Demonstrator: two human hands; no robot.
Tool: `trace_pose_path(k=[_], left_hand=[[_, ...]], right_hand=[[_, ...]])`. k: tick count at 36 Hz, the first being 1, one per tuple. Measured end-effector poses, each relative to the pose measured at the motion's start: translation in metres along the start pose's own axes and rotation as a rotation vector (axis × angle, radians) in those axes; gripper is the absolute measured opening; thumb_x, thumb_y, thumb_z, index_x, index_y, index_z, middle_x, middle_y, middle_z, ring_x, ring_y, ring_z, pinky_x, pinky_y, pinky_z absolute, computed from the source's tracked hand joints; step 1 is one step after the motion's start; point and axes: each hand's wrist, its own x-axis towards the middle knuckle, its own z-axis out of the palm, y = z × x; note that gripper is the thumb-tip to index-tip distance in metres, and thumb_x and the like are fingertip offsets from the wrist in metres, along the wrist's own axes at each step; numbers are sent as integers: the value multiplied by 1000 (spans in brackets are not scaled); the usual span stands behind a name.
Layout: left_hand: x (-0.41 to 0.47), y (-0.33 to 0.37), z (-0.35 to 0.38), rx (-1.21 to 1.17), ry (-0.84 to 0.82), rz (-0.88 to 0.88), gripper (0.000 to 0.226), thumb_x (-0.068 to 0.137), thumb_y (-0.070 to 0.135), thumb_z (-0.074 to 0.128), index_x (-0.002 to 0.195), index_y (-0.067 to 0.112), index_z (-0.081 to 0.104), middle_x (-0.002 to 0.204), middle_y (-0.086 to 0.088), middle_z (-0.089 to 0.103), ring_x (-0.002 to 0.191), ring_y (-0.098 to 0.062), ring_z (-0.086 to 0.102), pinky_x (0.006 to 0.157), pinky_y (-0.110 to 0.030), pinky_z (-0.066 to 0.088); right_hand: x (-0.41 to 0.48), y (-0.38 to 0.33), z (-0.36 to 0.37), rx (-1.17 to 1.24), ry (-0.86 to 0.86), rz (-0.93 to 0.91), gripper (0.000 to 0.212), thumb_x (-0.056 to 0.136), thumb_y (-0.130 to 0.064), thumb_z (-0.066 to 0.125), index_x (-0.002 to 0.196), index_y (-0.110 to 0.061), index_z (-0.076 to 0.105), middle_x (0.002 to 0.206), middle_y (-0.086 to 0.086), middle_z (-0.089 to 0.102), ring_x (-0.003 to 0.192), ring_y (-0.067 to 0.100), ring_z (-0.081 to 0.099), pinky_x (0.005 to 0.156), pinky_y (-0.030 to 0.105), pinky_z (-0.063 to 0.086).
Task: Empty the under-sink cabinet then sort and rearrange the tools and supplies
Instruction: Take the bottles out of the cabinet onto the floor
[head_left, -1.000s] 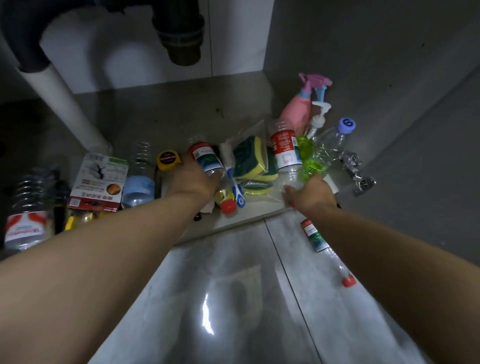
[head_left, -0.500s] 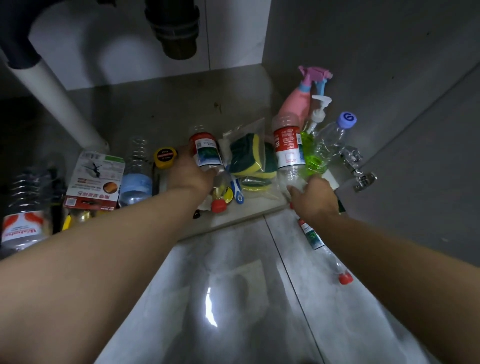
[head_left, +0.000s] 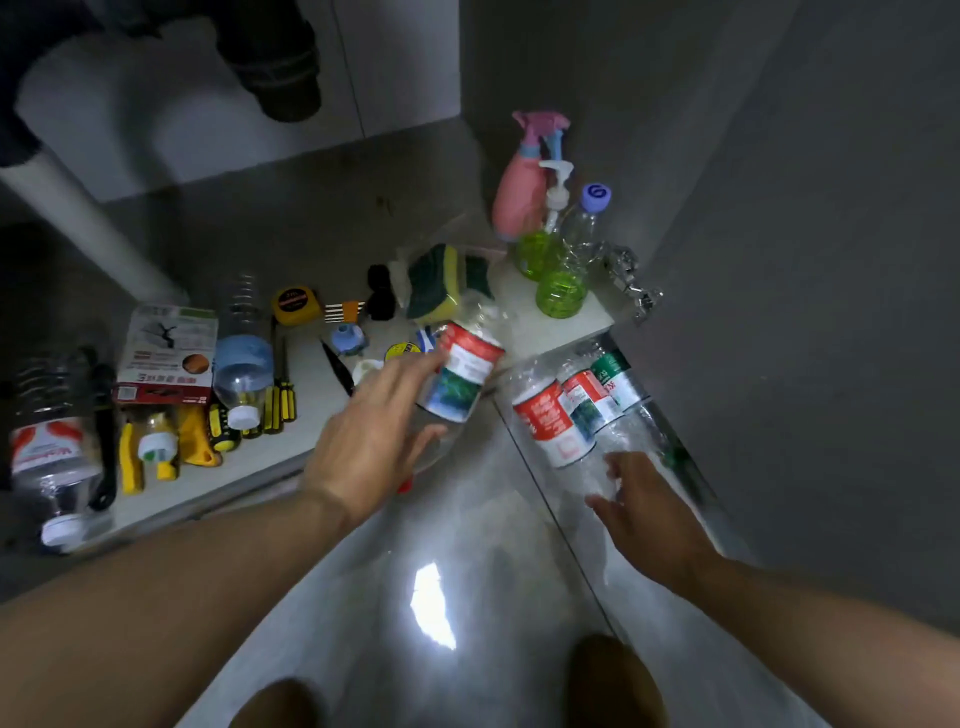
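My left hand (head_left: 371, 434) grips a clear plastic bottle (head_left: 462, 376) with a red, white and green label, tilted over the cabinet's front edge; its red cap shows below my palm. My right hand (head_left: 641, 506) hovers with spread fingers over three similar bottles lying side by side on the floor tiles, fingertips at the nearest one (head_left: 550, 426). On the cabinet floor (head_left: 291, 228) lie packed sponges (head_left: 436, 280), a yellow tape measure (head_left: 293, 306), yellow screwdrivers (head_left: 275, 405) and a blue-labelled bottle (head_left: 241, 364).
A pink spray bottle (head_left: 524, 192), a green pump bottle (head_left: 535, 249) and a purple-capped bottle (head_left: 566, 291) stand at the cabinet's right, by a metal tap (head_left: 634, 280). A box (head_left: 166, 353) and a large bottle (head_left: 52, 447) lie left. A white pipe (head_left: 93, 228) and a drain trap (head_left: 280, 67) hang above.
My left hand has pulled its bottle back out of the cabinet to the front edge. My right hand has laid its red-labelled bottle on the floor beside the others and let go.
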Motion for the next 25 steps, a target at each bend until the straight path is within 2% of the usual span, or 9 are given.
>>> trace_pose_path(k=[3,6,9,14,18,21,23,25], left_hand=[[-15,6,28,63,-149,147,78,92,37,68,156,36,23,154,5,35,131,-19,47,89,-43,58],[-22,11,42,30,-236,160,78,95,38,64,155,46,16,152,9,33,131,-18,47,92,-37,56],[-22,15,55,-47,-311,64,76,98,37,63,153,51,12,147,11,33,124,-17,49,90,-38,56],[-16,20,94,-291,-475,-272,75,95,33,67,154,43,23,137,3,43,121,-20,54,104,-31,47],[-8,29,122,-402,-421,-447,72,94,29,70,154,35,29,135,-2,45,121,-20,55,103,-25,42],[3,38,140,-441,-370,-551,71,94,28,69,154,30,30,137,-6,46,123,-25,56,108,-36,46],[10,44,148,-445,-334,-607,72,95,25,68,155,29,28,139,-8,45,125,-27,54,108,-39,47],[18,49,156,-458,-306,-651,75,95,21,67,156,29,25,140,-9,44,127,-29,52,106,-35,44]], right_hand=[[2,15,12,-118,-112,60,57,94,-48,62,138,-18,45,132,2,56,114,16,58,97,28,51],[17,11,11,-204,-139,110,62,96,-51,57,143,-12,42,142,7,51,129,21,51,108,31,44],[35,0,5,-236,-107,166,63,97,-49,55,142,-7,41,140,12,50,127,25,52,105,34,46],[54,-4,9,-264,-85,237,63,95,-51,58,138,-8,42,132,14,54,118,28,58,97,39,53],[62,-1,14,-222,-24,276,60,96,-47,59,137,-7,41,131,17,55,114,29,61,93,39,55],[63,0,20,-195,32,297,59,97,-43,59,139,-7,39,133,18,53,117,31,59,93,39,54],[59,1,23,-173,68,251,56,96,-38,61,139,-12,38,136,17,49,120,31,55,94,39,54],[54,3,25,-156,82,128,51,95,-30,62,140,-18,40,140,13,44,124,29,51,95,43,55]])
